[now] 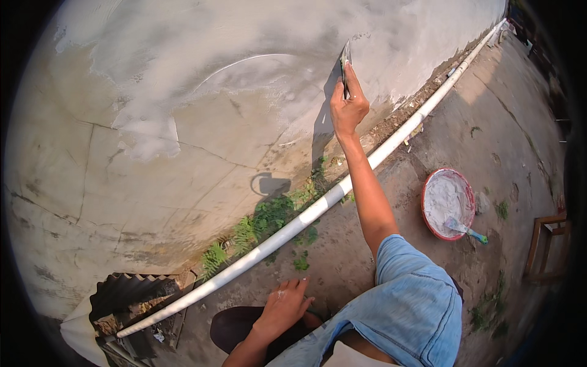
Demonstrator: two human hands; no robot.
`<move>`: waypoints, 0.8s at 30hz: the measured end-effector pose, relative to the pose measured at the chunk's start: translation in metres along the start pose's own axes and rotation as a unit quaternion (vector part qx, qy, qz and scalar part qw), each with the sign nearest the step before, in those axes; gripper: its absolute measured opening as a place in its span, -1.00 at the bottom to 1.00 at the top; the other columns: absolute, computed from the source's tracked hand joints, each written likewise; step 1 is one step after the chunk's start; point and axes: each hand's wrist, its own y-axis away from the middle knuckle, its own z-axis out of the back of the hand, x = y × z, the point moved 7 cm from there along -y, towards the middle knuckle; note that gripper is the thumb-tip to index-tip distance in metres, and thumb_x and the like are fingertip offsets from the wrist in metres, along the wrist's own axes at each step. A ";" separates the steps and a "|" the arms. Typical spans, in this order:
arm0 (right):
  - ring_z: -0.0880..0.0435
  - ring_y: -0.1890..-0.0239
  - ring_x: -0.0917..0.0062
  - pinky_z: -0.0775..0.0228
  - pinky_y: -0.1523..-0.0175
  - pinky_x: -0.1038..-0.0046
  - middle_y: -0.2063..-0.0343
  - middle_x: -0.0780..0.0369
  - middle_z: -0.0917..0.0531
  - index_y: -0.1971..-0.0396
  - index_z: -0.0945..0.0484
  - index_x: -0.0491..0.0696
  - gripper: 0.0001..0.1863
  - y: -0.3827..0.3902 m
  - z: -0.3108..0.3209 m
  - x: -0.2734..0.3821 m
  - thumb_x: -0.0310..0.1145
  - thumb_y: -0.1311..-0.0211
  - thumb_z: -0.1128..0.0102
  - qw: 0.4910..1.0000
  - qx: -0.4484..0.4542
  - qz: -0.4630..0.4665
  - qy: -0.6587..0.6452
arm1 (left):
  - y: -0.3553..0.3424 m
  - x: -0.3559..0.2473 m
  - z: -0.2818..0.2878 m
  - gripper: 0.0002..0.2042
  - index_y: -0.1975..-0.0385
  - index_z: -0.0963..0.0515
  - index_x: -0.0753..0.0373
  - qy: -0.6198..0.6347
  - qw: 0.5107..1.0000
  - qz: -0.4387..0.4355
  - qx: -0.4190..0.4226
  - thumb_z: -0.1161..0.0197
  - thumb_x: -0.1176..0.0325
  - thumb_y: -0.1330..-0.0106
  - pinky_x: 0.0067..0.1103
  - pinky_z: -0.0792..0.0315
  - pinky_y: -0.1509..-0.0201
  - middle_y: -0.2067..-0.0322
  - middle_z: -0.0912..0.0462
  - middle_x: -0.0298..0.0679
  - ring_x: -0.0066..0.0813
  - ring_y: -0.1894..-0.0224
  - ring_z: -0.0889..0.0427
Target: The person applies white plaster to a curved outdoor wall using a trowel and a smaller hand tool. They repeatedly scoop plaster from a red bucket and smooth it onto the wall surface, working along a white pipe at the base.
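My right hand (pixel 349 109) is stretched out to the wall (pixel 183 85), closed around a plastering trowel (pixel 345 67) seen nearly edge-on. The trowel's thin blade is at the wall surface, where pale wet plaster is smeared across the upper part. Lower down, the wall is bare, cracked and stained. Resting by my dark-clad knee (pixel 235 327), my left hand (pixel 284 307) holds nothing, its fingers extended and a little white stuff on its back. On the ground to the right stands a red-rimmed basin (pixel 424 205) of white plaster, with a blue-and-green-handled scraper (pixel 468 231) lying in it.
A long white pipe (pixel 299 221) runs along the wall's foot between me and the wall. Green plants (pixel 269 214) grow behind it. Corrugated sheeting (pixel 131 281) lies at the lower left, and a wooden frame (pixel 537 251) stands at the far right.
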 end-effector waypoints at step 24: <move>-0.62 -0.12 0.25 -0.55 -0.07 0.39 -0.10 0.04 -0.59 -0.10 -0.59 -0.01 -0.44 0.101 -0.055 0.256 -0.59 0.02 -0.19 0.983 0.130 0.065 -0.115 | 0.014 0.030 -0.023 -0.91 0.60 -0.54 0.31 0.092 0.987 -0.126 -0.027 -0.13 0.51 -0.10 -0.27 -0.45 0.37 0.59 -0.55 -0.01 -0.06 0.44 -0.62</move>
